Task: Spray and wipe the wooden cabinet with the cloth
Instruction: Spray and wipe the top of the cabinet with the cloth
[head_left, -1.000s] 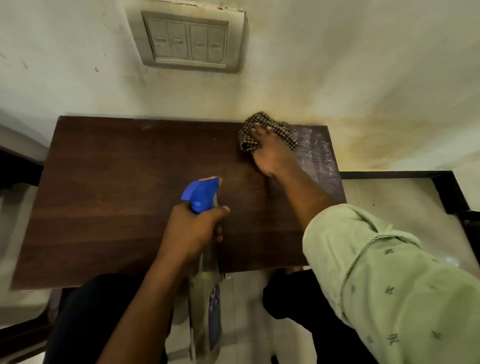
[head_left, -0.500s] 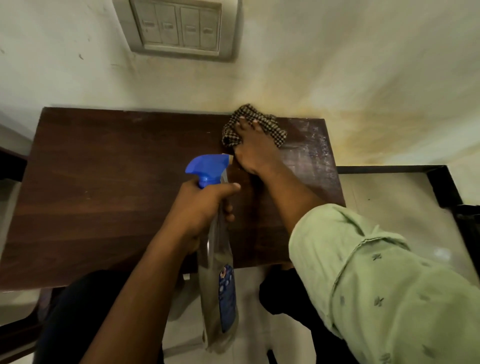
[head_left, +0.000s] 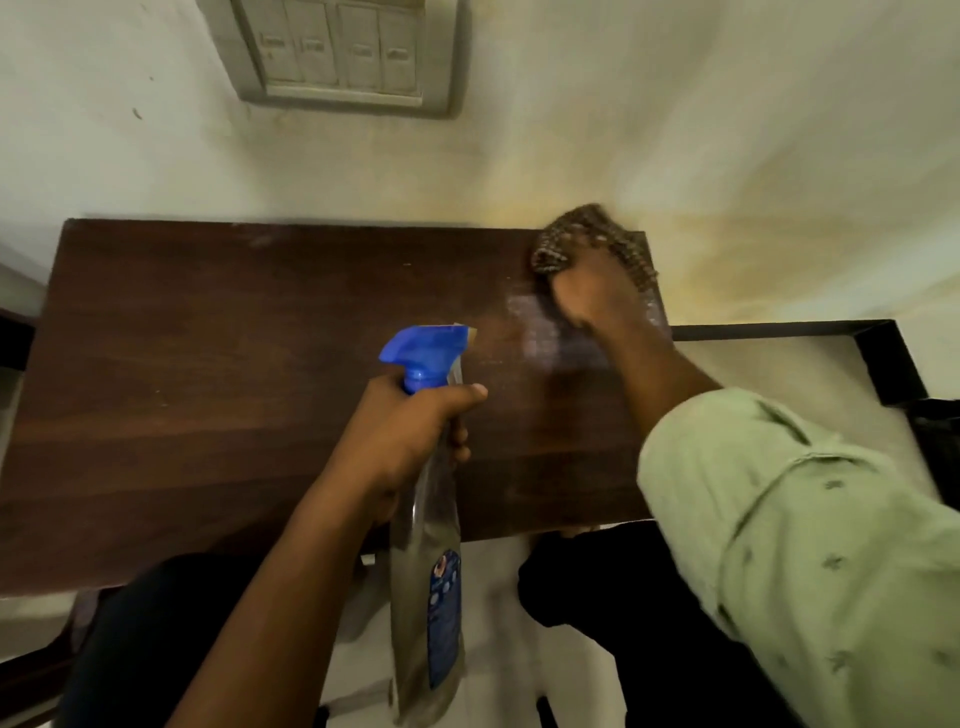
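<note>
Right grip (head_left: 597, 291): palm down at the far right corner of the dark brown wooden cabinet (head_left: 208, 389), fingers stretched forward and pressing, nothing pinched. It's motion-blurred, so finger detail is soft.

The brown-and-white checked cloth (head_left: 556, 244) sits under that grip's fingers, bunched up. It sticks out ahead of the fingertips and past both sides of the hand, touching the cabinet's back edge at the cream wall (head_left: 675, 130).

A pale, wet-looking smear (head_left: 545, 332) is on the wood just left of the right grip's wrist, between the two grips.

Left grip (head_left: 400, 436): wrapped round the neck of the clear plastic spray bottle with a blue trigger head (head_left: 423, 353), thumb across the front. It is well nearer the body than the right grip and apart from the cloth. The blue head stands above the grip, its pale-tipped end pointing toward the smear. The bottle body hangs below the grip, past the cabinet's near edge, with a blue label low on it.

The light green patterned sleeve (head_left: 805, 545) is rolled up on the right forearm.

A grey four-switch panel (head_left: 343, 52) is on the wall, above and beyond the left grip.
</note>
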